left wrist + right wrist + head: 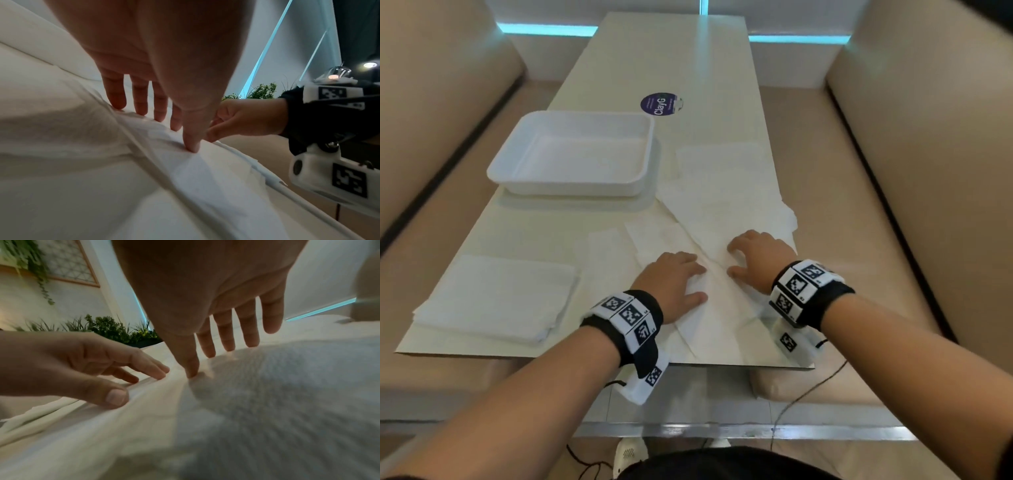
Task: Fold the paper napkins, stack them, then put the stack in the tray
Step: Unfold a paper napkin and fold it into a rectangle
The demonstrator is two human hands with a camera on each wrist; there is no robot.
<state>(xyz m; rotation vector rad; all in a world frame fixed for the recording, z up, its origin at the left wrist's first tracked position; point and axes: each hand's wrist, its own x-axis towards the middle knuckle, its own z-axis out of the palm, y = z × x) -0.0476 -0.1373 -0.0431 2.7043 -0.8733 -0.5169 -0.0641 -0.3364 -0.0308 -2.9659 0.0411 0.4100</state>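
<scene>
A white paper napkin (722, 308) lies spread near the table's front edge, with a diagonal crease between my hands. My left hand (693, 282) presses flat on its left part with straight fingers. My right hand (732, 259) presses beside it on the right, fingers spread. In the left wrist view my left hand (164, 128) touches the napkin (185, 178) with thumb and fingertips. The right wrist view shows my right hand (211, 360) doing the same on the napkin (144, 426). A stack of folded napkins (496, 301) sits front left. The white tray (571, 185) stands empty behind it.
Several loose unfolded napkins (722, 185) overlap on the table's right side, one hanging over the right edge. A round purple sticker (661, 103) lies beyond the tray. Beige bench seats (893, 171) flank the table. Cables hang below the front edge.
</scene>
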